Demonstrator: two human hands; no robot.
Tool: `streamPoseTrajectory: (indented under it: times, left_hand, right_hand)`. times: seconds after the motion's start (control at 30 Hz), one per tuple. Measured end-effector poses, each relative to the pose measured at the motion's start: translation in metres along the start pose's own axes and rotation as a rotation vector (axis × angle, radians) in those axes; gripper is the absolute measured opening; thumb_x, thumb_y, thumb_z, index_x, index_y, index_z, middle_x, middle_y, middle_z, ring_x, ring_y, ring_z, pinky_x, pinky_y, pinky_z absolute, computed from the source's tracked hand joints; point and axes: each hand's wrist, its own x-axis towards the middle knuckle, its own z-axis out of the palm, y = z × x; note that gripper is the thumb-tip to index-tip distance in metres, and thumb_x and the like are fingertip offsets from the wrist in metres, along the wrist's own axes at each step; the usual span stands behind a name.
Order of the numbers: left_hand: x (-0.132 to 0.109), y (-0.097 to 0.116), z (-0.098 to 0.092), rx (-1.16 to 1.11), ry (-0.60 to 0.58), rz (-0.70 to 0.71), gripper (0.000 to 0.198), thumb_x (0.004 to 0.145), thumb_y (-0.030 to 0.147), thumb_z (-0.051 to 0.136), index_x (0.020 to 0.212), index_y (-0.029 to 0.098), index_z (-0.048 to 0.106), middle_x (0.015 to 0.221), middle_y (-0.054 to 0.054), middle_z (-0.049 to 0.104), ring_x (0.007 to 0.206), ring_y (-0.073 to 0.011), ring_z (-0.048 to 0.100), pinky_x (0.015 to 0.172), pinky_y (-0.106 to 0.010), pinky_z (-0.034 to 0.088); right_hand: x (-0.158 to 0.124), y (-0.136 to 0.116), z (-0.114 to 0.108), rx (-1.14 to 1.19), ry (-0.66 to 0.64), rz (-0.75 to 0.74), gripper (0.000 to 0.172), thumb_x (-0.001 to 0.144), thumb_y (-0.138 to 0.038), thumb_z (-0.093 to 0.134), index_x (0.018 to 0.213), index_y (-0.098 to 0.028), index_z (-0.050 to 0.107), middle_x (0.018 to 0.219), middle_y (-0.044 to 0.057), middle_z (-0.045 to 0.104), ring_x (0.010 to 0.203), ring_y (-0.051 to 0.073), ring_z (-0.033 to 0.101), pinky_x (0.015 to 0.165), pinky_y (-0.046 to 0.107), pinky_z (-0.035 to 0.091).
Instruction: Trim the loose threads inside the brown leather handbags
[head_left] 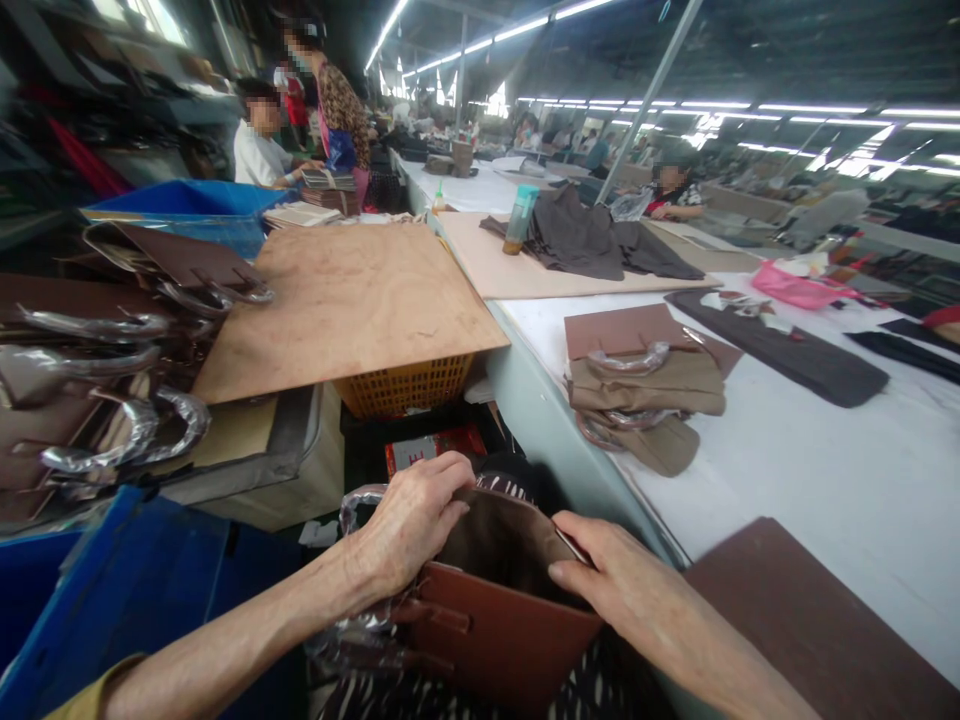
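- One reddish-brown bag (510, 630) sits over the person's lap, mouth open, dark lining visible; its handles (356, 645) are wrapped in clear plastic.
- Left hand (412, 520) pinches the rim's left end; right hand (615, 565) pinches the right end between thumb and fingers.
- White table (810, 460), at right, bears a flat brown panel (825, 620) and stacked bags (645, 390); wooden board (352, 290) lies ahead, left. Strip lights (517, 27) run overhead.
- Yellow crate (409, 388) stands beneath the board, contents hidden; turquoise-lidded bottle (520, 222) holds something brown.
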Motion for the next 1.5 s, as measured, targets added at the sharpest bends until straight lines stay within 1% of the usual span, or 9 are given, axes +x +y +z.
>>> streamPoseTrajectory:
  times: [0.17,0.3,0.4,0.53,0.77,0.93,1.27,1.4,1.5]
  left_hand:
    - [0.003,0.001,0.000,0.040,-0.018,0.055,0.011,0.082,0.010,0.048,0.081,0.018,0.055,0.094,-0.001,0.056,0.083,-0.0142,0.052,0.076,-0.025,0.040]
    - [0.006,0.000,0.001,0.091,-0.006,0.102,0.010,0.080,0.010,0.053,0.081,0.018,0.058,0.088,0.000,0.059,0.085,-0.0160,0.052,0.085,-0.030,0.036]
    - [0.009,0.000,0.004,0.075,0.012,0.122,0.012,0.079,0.009,0.054,0.083,0.019,0.060,0.091,0.000,0.060,0.087,-0.0163,0.052,0.087,-0.031,0.035]
    - [0.012,-0.001,0.008,0.016,0.028,0.105,0.015,0.077,0.007,0.055,0.083,0.019,0.062,0.094,0.000,0.060,0.087,-0.0153,0.053,0.081,-0.028,0.037]
    - [0.016,-0.001,0.011,-0.002,0.009,0.091,0.011,0.075,0.008,0.059,0.079,0.019,0.060,0.096,0.001,0.059,0.086,-0.0149,0.054,0.081,-0.028,0.038]
    - [0.017,0.003,0.012,-0.050,-0.018,0.076,0.013,0.075,0.006,0.055,0.069,0.016,0.058,0.097,0.000,0.059,0.082,-0.0133,0.055,0.076,-0.024,0.041]
    - [0.002,0.005,0.019,-0.131,-0.028,0.040,0.015,0.071,0.003,0.058,0.063,0.017,0.059,0.115,0.000,0.053,0.101,-0.0177,0.050,0.087,-0.031,0.038]
    - [0.000,0.012,0.017,-0.106,-0.038,0.069,0.016,0.069,0.003,0.061,0.063,0.017,0.060,0.119,0.001,0.051,0.107,-0.0200,0.046,0.090,-0.034,0.035]
    - [-0.001,0.014,0.016,-0.102,-0.058,0.091,0.017,0.067,0.002,0.064,0.063,0.017,0.060,0.118,0.001,0.052,0.108,-0.0201,0.045,0.092,-0.035,0.033]
  right_hand:
    - [-0.003,-0.006,-0.003,0.023,-0.006,0.039,0.028,0.079,-0.033,0.046,0.102,-0.022,0.057,0.112,0.009,0.055,0.105,0.025,0.048,0.085,0.035,0.034]
    - [-0.003,-0.007,-0.002,0.027,0.001,0.048,0.031,0.079,-0.032,0.047,0.107,-0.022,0.056,0.111,0.009,0.056,0.106,0.025,0.048,0.086,0.034,0.034]
    - [-0.003,-0.007,-0.003,0.013,0.012,0.020,0.025,0.079,-0.030,0.047,0.100,-0.022,0.058,0.104,0.007,0.058,0.100,0.023,0.051,0.084,0.031,0.034]
    - [-0.001,-0.006,-0.005,-0.004,0.000,-0.015,0.017,0.079,-0.028,0.047,0.088,-0.020,0.058,0.090,0.004,0.061,0.086,0.020,0.054,0.072,0.026,0.035]
    - [0.002,0.000,-0.005,0.012,0.027,-0.041,0.014,0.077,-0.023,0.046,0.085,-0.019,0.057,0.082,0.002,0.058,0.079,0.018,0.052,0.064,0.023,0.033]
    - [0.006,0.003,-0.005,0.043,0.026,-0.035,0.013,0.076,-0.021,0.045,0.079,-0.018,0.058,0.076,0.001,0.057,0.072,0.016,0.050,0.059,0.022,0.030]
    - [0.018,0.010,-0.001,0.054,0.001,-0.017,0.011,0.071,-0.020,0.045,0.068,-0.017,0.054,0.066,-0.001,0.053,0.062,0.012,0.045,0.053,0.021,0.026]
    - [0.018,0.007,0.001,0.060,0.002,-0.011,0.013,0.072,-0.021,0.043,0.067,-0.017,0.054,0.062,-0.002,0.050,0.060,0.012,0.044,0.051,0.021,0.026]
    - [0.018,0.005,0.002,0.066,0.010,-0.013,0.015,0.073,-0.020,0.042,0.068,-0.017,0.055,0.065,0.000,0.054,0.062,0.012,0.047,0.052,0.022,0.027]
